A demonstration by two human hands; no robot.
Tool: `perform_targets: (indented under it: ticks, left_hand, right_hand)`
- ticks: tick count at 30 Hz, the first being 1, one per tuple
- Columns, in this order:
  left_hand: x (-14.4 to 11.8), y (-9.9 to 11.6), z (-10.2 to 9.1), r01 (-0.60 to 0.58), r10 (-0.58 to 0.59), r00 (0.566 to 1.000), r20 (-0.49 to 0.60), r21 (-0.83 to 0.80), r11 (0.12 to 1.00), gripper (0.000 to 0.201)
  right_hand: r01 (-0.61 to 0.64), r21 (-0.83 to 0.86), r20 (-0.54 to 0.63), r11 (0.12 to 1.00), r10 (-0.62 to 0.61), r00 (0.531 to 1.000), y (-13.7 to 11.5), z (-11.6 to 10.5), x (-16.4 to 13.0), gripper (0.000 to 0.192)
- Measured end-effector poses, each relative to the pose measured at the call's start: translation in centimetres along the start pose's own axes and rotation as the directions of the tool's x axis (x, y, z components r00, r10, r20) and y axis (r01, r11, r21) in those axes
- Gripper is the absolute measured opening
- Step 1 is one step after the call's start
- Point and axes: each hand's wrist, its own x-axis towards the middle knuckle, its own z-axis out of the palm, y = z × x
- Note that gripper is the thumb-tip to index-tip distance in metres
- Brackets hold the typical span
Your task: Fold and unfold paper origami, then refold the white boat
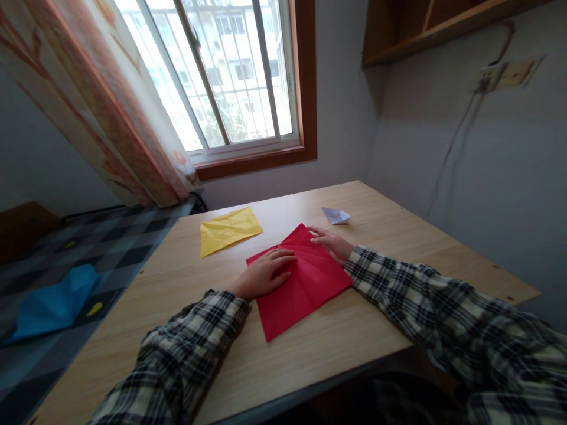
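pressing creased red paper point(301, 289), flat hands point(266, 273)

Daylight comes through a barred window point(230, 77) in a wooden frame, with a patterned orange curtain point(101, 112) drawn to its left. Grey walls point(487, 177) meet at the corner behind the light wooden tabletop point(354, 330). A wooden shelf point(425, 26) hangs high on the right.

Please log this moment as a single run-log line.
left hand: flat on red paper | right hand: pressing its far edge | nearby: yellow paper, white folded paper
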Motion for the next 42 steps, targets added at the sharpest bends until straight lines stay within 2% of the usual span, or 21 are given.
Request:
perform_targets:
  ticks: [10, 19, 26, 33, 42]
  left_hand:
    - [0.0, 0.3, -0.3, -0.036, 0.036, 0.999, -0.008, -0.027, 0.999, 0.035]
    - [0.1, 0.3, -0.4, -0.058, 0.058, 0.998, -0.003, -0.003, 0.998, 0.033]
    - [0.2, 0.4, -0.5, -0.077, 0.077, 0.997, 0.009, 0.073, 0.994, 0.032]
    - [0.3, 0.4, -0.4, -0.104, 0.104, 0.995, 0.009, 0.096, 0.990, 0.032]
    - [0.4, 0.2, 0.0, -0.050, 0.051, 0.999, -0.005, 0.058, 0.997, 0.035]
  right_hand:
    - [0.000, -0.010, 0.102, 1.000, 0.001, 0.995, 0.2, 0.1, -0.1, 0.046]
    - [-0.026, -0.043, 0.070, 0.999, 0.029, 0.997, 0.4, 0.0, -0.2, 0.049]
    - [-0.002, -0.113, 0.098, 0.994, 0.013, 0.995, 0.8, -0.3, 0.0, 0.043]
    - [0.049, -0.160, 0.077, 0.986, -0.037, 0.996, 1.0, -0.2, 0.2, 0.041]
    - [0.097, -0.288, 0.046, 0.953, -0.087, 0.995, 1.1, -0.6, 0.4, 0.043]
